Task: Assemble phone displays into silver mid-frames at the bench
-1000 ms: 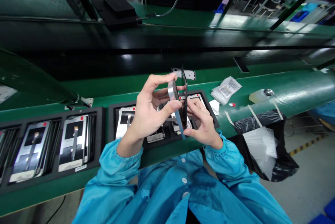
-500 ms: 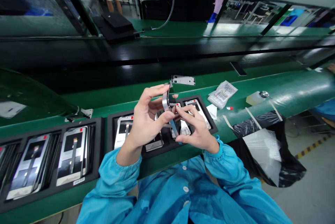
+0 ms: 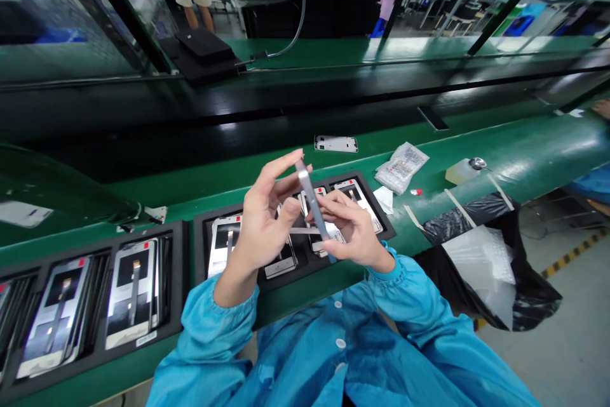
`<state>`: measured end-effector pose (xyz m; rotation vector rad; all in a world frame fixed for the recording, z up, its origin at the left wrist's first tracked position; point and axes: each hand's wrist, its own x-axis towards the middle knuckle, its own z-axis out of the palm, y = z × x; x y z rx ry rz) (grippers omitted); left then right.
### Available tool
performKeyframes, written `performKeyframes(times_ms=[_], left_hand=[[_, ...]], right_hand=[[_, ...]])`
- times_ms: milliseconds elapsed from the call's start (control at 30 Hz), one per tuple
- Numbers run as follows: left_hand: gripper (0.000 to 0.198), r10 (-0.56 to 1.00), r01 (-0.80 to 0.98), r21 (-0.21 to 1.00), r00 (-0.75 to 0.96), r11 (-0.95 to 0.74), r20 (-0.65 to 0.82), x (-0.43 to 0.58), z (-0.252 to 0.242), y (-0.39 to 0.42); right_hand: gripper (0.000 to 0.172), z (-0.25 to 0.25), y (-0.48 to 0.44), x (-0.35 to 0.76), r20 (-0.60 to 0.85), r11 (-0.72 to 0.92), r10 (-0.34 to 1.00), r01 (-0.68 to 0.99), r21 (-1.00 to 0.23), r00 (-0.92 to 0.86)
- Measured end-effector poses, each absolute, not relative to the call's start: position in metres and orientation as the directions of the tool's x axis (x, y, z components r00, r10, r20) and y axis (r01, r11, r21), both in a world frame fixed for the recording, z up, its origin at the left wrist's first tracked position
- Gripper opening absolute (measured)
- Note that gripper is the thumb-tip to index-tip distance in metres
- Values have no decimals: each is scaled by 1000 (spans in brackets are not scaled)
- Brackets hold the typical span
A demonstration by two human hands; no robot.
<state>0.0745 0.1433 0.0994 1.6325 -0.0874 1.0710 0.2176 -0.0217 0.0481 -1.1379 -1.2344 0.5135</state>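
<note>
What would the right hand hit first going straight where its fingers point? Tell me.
The silver panel held edge-on: fingers of the right hand seem to touch it now, with the left hand just beyond.

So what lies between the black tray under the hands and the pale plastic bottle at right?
Head view: a white paper slip, a tiny red-and-white piece and a beige tape strip, on the green bench.

We hold a thin phone panel edge-on between our left hand and right hand, above a black tray; a loose frame lies at twelve o'clock.
</note>
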Motion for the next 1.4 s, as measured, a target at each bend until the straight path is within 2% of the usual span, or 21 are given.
performKeyframes(times_ms=[100,167,200,267,367,433,533,600,667,733,800,867,933,1133,1267,1400], left_hand=[[75,493,-493,804,635,-332,594,72,101,145],[79,539,-528,824,641,-207,547,76,100,140],[79,561,-555,823,646,-121,518,79,99,136],[78,606,-600,800,643,20,467,87,96,123],[76,701,-609,792,583,43,411,97,92,107],[72,747,-559,827,576,63,333,101,93,104],[66,734,-499,847,642,182,220,101,100,108],[68,695,-498,830,690,251,204,100,105,111],[71,650,-490,824,731,286,209,99,109,111],[72,617,-476,837,753,269,229,97,110,108],[69,578,-468,856,769,220,272,95,109,105],[66,528,-460,871,789,172,312,93,107,104],[64,498,-453,882,799,129,338,90,106,104],[60,499,-489,872,748,-30,437,86,115,101],[53,495,-539,841,719,-48,488,85,118,95],[52,497,-545,827,684,-138,534,85,114,95]], right_hand=[[89,49,-21,219,332,350,859,27,-936,390],[87,49,-19,218,317,345,844,15,-939,432],[85,48,-18,216,335,347,826,60,-936,454],[79,45,-14,208,407,320,772,256,-912,488],[74,38,-12,192,542,220,706,587,-779,455],[68,34,-13,185,599,202,694,690,-695,400],[58,35,-18,184,601,189,708,720,-668,371],[65,43,-21,189,588,183,683,678,-711,432],[78,57,-23,197,547,213,649,565,-797,528],[80,73,-23,206,433,241,700,384,-891,567],[82,89,-22,214,280,200,818,208,-958,502],[91,101,-21,217,158,122,886,109,-987,437],[96,108,-20,217,110,83,894,80,-993,434],[82,113,-22,212,164,124,879,118,-985,447],[73,119,-27,212,229,162,869,186,-969,438],[76,129,-26,213,287,187,852,258,-948,439]])
